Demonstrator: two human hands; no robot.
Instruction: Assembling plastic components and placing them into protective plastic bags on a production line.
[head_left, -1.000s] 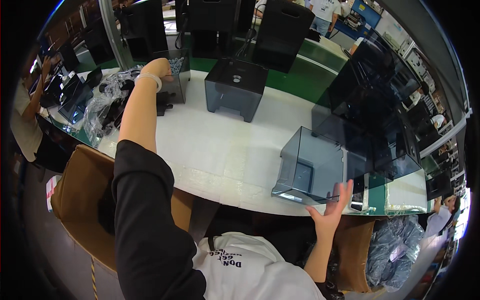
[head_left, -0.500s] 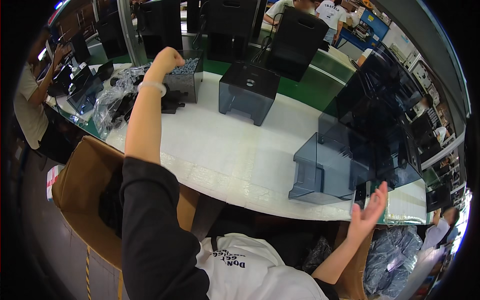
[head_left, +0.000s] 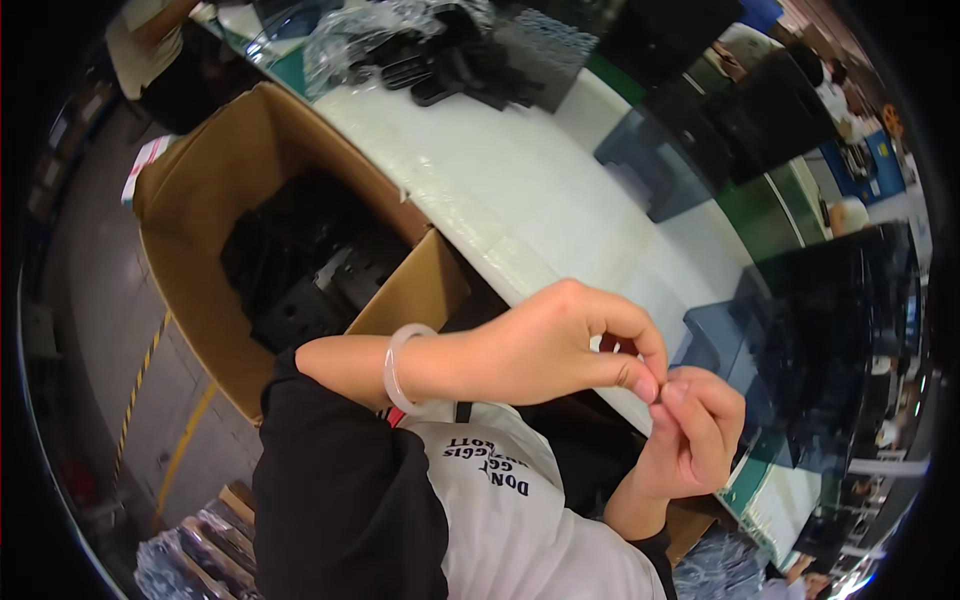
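In front of my chest, my left hand (head_left: pixel 555 345) and my right hand (head_left: pixel 698 432) meet fingertip to fingertip. Thumb and forefinger of the left hand are pinched, with a bracelet (head_left: pixel 398 368) round that wrist. The right fingers are curled and pinched against the left fingertips. A tiny dark speck shows between them, too small to name. Just beyond the right hand, a smoky see-through plastic box (head_left: pixel 712 340) stands on the white-covered table (head_left: pixel 560 190). Another smoky box with a black top (head_left: pixel 655 165) is farther back.
An open cardboard box (head_left: pixel 205 235) with black plastic parts (head_left: pixel 310 270) stands left of the table. Black parts (head_left: pixel 455 65) and clear plastic wrap (head_left: pixel 345 45) lie at the far left, beside a grey bin (head_left: pixel 540 50). Dark panels (head_left: pixel 830 310) stand at right. A person (head_left: pixel 150 60) is at far left.
My left hand has come back from the bin of small blue-grey pieces to my chest. My right hand has moved in and closed against it. The view has swung left and down.
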